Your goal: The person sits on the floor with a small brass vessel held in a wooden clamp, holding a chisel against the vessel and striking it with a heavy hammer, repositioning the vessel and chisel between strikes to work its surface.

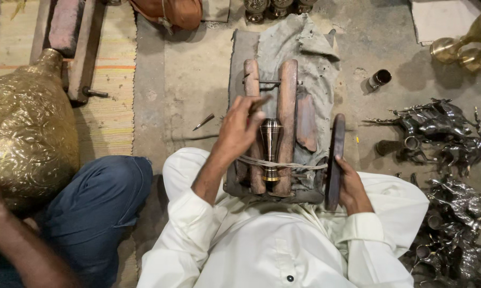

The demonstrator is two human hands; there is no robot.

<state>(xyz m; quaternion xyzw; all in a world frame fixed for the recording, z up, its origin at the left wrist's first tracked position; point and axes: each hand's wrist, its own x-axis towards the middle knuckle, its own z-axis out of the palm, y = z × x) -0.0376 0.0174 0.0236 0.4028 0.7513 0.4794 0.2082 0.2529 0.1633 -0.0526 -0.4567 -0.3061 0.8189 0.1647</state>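
Left hand (239, 128) pinches a small tool (260, 102) over the brass piece (271, 149) — piece sits clamped between two wooden bars (286, 101) on the floor. Right hand (352, 186) grips a dark wooden stick (334, 160) just right of the bars.

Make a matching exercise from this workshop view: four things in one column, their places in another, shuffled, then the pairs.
Things:
1. left hand
2. right hand
3. turned metal piece
4. large embossed brass vessel

Places:
A. lying on the striped mat at the picture's left
B. gripping a dark flat wooden bar beside the cloth
C. clamped between two wooden bars, under a cord
D. holding a thin tool just above the wooden bars

Pairs: 1-D, 2-B, 3-C, 4-A
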